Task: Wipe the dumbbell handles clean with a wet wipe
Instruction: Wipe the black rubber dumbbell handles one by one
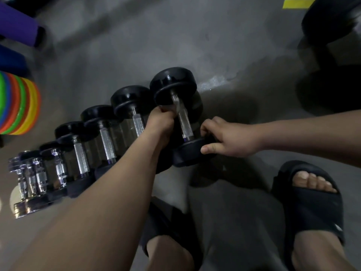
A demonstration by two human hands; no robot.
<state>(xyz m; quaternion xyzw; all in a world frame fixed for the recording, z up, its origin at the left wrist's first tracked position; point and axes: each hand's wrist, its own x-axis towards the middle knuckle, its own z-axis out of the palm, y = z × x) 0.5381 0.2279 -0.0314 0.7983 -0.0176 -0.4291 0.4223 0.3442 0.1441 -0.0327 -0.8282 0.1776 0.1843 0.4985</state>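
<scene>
dumbbell handle (184,122): shiny metal, rough with tiny bumps | dumbbell head (173,81): black, smooth, a bit shiny, looks like rubber | wet wipe (176,104): thin pale cloth | small dumbbells (39,173): mirror-shiny metal | floor (136,45): grey, dull, rough | slides (312,208): black, dull, soft-looking | stack of cones (19,104): smooth plastic

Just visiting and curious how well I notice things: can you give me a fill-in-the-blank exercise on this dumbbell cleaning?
The left hand presses a white ____ against the handle of the largest dumbbell.
The ____ grips that dumbbell's near head.
The row of dumbbells lies on a grey ____.
Missing words: wipe; right hand; floor.
</scene>
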